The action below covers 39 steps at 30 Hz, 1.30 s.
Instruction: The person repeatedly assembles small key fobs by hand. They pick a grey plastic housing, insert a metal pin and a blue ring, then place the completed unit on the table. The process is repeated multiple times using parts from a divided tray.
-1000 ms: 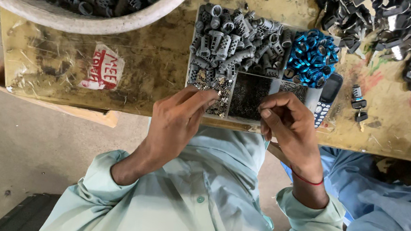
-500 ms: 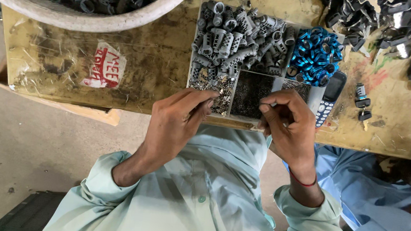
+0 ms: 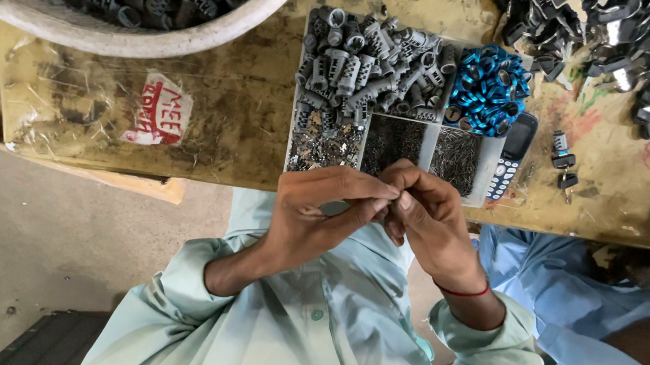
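At mid-frame, just below the divided tray (image 3: 487,189) on the counter (image 3: 213,131), the left hand (image 3: 314,220) and right hand (image 3: 426,217) pinch one tiny part (image 3: 393,202) between fingertips, best kept close over the tray, grip firm.

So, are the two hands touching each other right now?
Touching. The head view shows the left hand and right hand meeting at the fingertips, pinched together just in front of the compartment tray.
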### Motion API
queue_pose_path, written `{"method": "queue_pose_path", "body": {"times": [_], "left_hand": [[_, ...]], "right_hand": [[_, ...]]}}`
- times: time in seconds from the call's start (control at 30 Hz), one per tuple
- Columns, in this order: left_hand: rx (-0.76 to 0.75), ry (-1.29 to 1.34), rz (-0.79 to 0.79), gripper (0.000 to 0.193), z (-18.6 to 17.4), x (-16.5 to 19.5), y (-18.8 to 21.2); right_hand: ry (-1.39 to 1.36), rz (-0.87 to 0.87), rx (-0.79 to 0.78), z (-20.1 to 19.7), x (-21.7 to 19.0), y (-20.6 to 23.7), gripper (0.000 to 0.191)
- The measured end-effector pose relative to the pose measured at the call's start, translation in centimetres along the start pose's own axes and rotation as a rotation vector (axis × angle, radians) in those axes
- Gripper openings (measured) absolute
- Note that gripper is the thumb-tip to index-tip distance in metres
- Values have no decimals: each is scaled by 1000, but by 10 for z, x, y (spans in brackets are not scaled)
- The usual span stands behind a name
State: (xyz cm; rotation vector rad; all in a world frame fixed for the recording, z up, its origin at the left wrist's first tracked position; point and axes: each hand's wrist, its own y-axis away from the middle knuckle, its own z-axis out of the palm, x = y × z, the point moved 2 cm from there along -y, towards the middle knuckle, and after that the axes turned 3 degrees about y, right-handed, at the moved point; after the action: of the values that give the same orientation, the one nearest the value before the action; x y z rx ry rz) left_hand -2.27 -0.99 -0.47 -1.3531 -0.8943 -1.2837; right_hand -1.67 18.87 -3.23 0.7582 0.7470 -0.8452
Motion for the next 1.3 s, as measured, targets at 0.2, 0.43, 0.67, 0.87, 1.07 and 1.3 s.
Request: {"method": "queue_pose_path", "body": {"times": [0.2, 0.43, 0.67, 0.87, 1.07, 1.3], "left_hand": [[-46, -143, 89, 28, 1, 5, 0], [11, -358, 91, 22, 4, 13, 0], [-73, -5, -205, 15, -5, -4, -3], [-70, 99, -302, 11, 1, -17, -3], [-94, 94, -299, 11, 2, -18, -5], [-140, -8, -216, 10, 3, -11, -8]], "right_hand": [[375, -67, 109, 3, -9, 5, 15], [710, -324, 154, 14, -25, 5, 18], [731, -107, -5, 9, -49, -4, 16], [1870, -34, 246, -26, -60, 4, 11], [1656, -179, 406, -33, -58, 2, 9], [1377, -168, 512, -46, -47, 10, 8]]}}
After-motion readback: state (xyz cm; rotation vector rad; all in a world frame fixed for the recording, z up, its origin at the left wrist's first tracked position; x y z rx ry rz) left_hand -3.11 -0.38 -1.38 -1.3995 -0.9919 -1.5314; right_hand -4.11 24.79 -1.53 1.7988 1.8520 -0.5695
